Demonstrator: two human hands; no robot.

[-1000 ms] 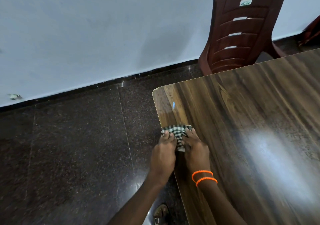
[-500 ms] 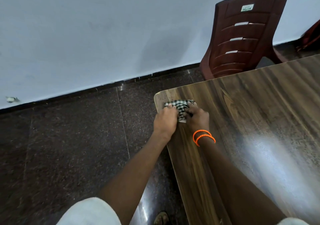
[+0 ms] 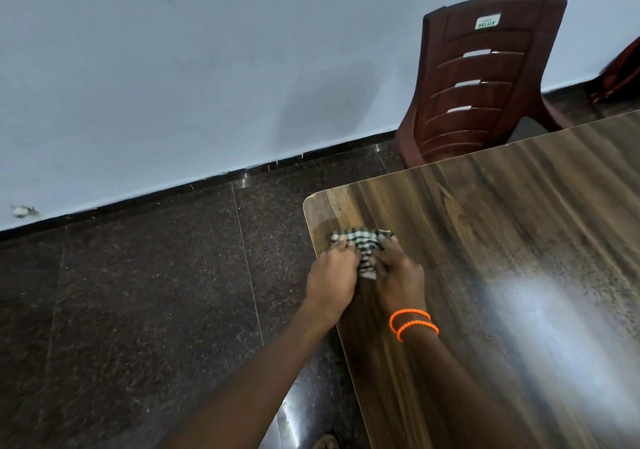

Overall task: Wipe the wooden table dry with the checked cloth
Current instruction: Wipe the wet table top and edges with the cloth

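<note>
Landmark: the wooden table (image 3: 502,275), whose rounded far-left corner served as the reference for every place below.
Cloth: the checked cloth (image 3: 362,240) lay bunched flat on the tabletop, just short of that corner and close to the table's left edge.
Left hand: the left hand (image 3: 332,275) pressed palm-down on the cloth's left part, fingers together and bearing on the fabric, its wrist reaching in over the table's left edge.
Right hand: the right hand (image 3: 398,275) pressed down on the cloth's right part, touching the left hand's side; two orange bangles (image 3: 414,324) circled its wrist.
Grip: both hands flattened on the cloth, pinning it rather than wrapped round it.
Done, as a judgement: a faint damp-looking sheen showed at the corner beyond the cloth, so that patch did not look finished; whether the strip along the left edge nearer the person was dry could not be told.
Left, as a judgement: most of the tabletop to the right of the corner, where glare hid any wetness, seemed unwiped.
Surroundings: a maroon plastic chair (image 3: 485,78) stood behind the table's far edge, on the dark floor (image 3: 138,310).
</note>
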